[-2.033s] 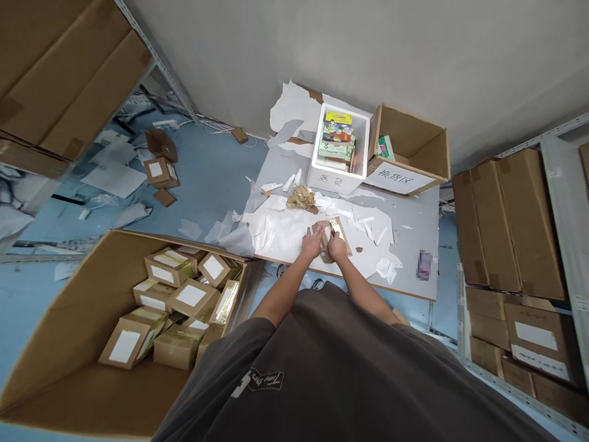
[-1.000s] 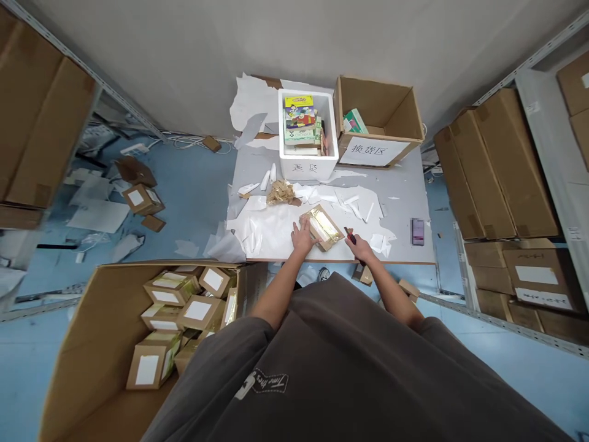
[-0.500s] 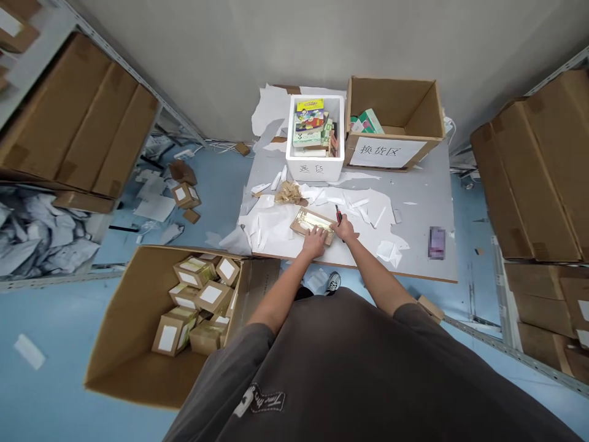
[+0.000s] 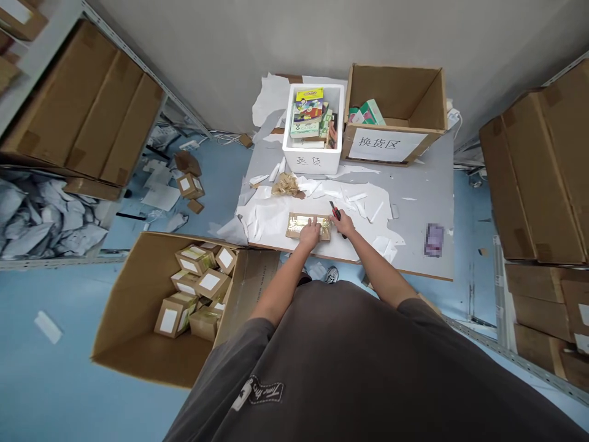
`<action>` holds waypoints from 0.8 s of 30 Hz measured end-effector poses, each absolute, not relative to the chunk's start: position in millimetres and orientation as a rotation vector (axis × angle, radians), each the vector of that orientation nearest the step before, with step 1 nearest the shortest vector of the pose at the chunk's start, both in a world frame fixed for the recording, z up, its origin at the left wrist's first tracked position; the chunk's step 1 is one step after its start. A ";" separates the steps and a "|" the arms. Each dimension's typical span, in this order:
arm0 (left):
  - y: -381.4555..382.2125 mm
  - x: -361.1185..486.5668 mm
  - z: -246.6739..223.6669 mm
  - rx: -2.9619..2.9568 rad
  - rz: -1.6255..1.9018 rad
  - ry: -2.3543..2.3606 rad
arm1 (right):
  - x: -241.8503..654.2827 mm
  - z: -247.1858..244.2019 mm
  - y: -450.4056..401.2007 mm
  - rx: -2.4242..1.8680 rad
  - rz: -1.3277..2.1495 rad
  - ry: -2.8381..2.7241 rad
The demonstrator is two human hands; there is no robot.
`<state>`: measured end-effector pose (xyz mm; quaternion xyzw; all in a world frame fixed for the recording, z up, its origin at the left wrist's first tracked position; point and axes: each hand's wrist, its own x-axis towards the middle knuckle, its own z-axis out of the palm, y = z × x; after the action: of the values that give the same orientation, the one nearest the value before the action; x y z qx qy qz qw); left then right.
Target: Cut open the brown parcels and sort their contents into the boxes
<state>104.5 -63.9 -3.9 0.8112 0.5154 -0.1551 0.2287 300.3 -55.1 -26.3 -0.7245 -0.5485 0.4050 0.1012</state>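
Observation:
A small flat cardboard box (image 4: 296, 224) with shiny clear tape on top lies on paper scraps close to the table's front edge. My left hand (image 4: 310, 232) rests on top of it, fingers stretched out and a little apart. Just off the box's right end, my right hand (image 4: 343, 223) is closed around a red and black box cutter (image 4: 336, 212), its tip pointing away from me. Whether the right fingers also touch the box, I cannot tell.
Behind stand a white foam box (image 4: 313, 161) of small packages and an open carton (image 4: 421, 144). Crumpled brown tape (image 4: 286, 184) lies among paper scraps; a blurred purple thing (image 4: 434, 240) sits right. A large carton (image 4: 124, 319) of parcels stands at left, between shelves.
The cardboard box has turned from a slant to nearly square with the table edge. My right hand with the box cutter has come away slightly from its right end.

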 end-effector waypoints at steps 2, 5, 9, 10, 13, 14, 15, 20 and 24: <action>-62.3 104.1 -4.8 2.220 -0.451 1.412 | 315.1 -21.7 -73.3 -2.077 1.318 -1.633; -57.5 104.6 -4.7 2.234 -0.450 1.393 | 332.3 -13.0 -95.5 -2.018 1.471 -1.807; -53.4 105.5 -3.7 2.231 -0.467 1.381 | 330.7 -3.3 -98.6 -2.045 1.421 -2.130; -53.2 105.6 -3.6 2.225 -0.476 1.379 | 327.4 -1.6 -95.4 -2.066 1.381 -2.188; -53.2 106.2 -3.6 2.202 -0.489 1.381 | 320.8 2.9 -83.8 -2.121 1.310 -2.287; -53.1 106.8 -3.5 2.190 -0.493 1.386 | 321.2 4.4 -80.6 -2.115 1.325 -2.304; -52.8 107.6 -3.4 2.175 -0.497 1.390 | 322.9 6.0 -78.0 -2.090 1.364 -2.317; -51.1 111.3 -0.8 2.143 -0.494 1.378 | 332.8 10.1 -74.0 -1.996 1.604 -2.219; -52.5 110.1 1.3 2.174 -0.491 1.374 | 330.8 4.8 -79.2 -1.967 1.887 -1.852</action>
<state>110.1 -52.5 1.3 0.8020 0.5070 -0.1812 0.2586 330.8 -79.2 4.8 -0.5950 -0.5604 0.5709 -0.0767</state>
